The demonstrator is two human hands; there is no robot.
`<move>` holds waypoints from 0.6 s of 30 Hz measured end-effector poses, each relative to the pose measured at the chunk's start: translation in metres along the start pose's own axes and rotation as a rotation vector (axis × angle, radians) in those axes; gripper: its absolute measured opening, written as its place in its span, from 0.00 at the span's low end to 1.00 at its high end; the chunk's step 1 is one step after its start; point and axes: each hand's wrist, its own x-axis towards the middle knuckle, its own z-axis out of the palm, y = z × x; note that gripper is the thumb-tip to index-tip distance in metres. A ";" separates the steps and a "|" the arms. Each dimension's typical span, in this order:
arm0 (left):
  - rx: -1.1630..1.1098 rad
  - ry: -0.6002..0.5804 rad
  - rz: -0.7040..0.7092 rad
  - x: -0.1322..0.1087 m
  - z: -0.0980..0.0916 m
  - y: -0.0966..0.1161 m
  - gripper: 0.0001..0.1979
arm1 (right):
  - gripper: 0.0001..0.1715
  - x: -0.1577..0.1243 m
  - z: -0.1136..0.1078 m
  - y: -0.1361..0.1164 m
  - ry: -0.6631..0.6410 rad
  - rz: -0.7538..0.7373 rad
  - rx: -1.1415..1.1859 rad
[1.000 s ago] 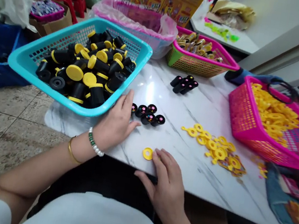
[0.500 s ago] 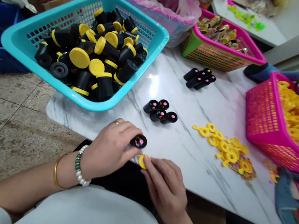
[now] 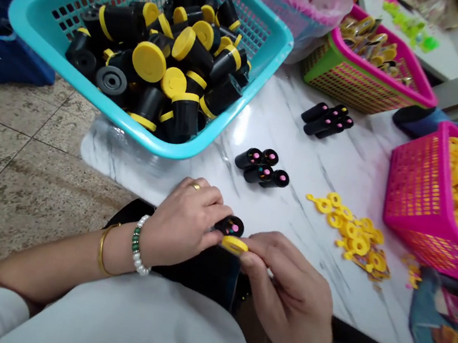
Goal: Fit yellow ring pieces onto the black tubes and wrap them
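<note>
Gripping a black tube in the left hand, fingers wrapped around the body, probably to leave the open end uncovered. Pinching a yellow cap edgewise between thumb and forefinger of the right hand, likely to keep its faces free. Both at the near edge of the marble-patterned table, cap just beside tube mouth; can't tell if touching. Beyond, four clustered tubes, mouths up, probably for easy grabbing. Likewise loose yellow rings, spread to the right.
</note>
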 end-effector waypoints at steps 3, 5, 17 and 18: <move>0.009 0.018 0.010 -0.001 0.001 0.000 0.08 | 0.12 0.000 -0.002 -0.002 0.086 0.028 -0.109; 0.019 0.019 0.019 -0.001 0.001 0.000 0.09 | 0.14 -0.002 -0.001 -0.001 0.102 0.084 -0.081; 0.035 0.006 0.024 -0.001 0.003 -0.003 0.10 | 0.05 0.009 0.006 0.013 0.090 0.357 0.175; 0.040 0.008 0.022 0.000 0.003 -0.003 0.09 | 0.06 0.012 0.006 0.016 0.059 0.371 0.198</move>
